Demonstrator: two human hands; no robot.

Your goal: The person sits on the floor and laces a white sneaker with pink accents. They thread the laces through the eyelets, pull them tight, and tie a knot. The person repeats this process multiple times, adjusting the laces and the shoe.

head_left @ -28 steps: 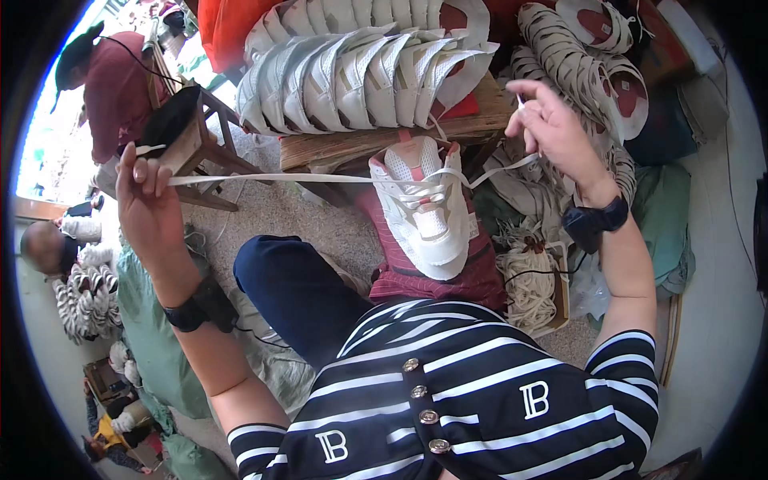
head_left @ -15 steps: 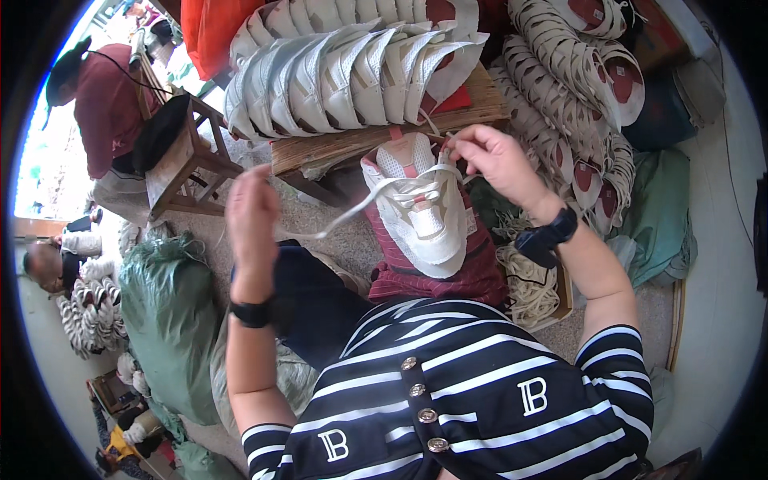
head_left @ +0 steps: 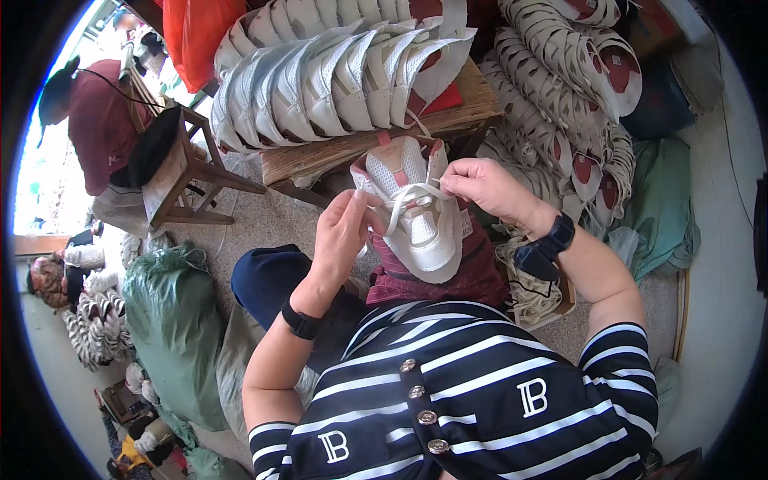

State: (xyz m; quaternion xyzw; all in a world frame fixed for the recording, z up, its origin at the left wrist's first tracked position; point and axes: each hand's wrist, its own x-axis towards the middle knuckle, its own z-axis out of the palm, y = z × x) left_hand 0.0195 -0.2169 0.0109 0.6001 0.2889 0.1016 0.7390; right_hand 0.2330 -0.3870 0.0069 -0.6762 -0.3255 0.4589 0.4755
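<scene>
A white shoe upper (head_left: 416,210) is propped on a dark red cloth (head_left: 448,276) at centre frame, and its flat white lace (head_left: 398,210) is pinched by both hands: left hand (head_left: 342,232) lower left of it, right hand (head_left: 484,186) at its right edge. Just above, a row of white uppers (head_left: 336,80) is stacked on a wooden bench (head_left: 376,144), with more piled upper right (head_left: 576,104). A green sack (head_left: 176,320) is slumped lower left (another person (head_left: 96,128) is seated upper left). Gritty concrete floor (head_left: 264,220) throughout.
</scene>
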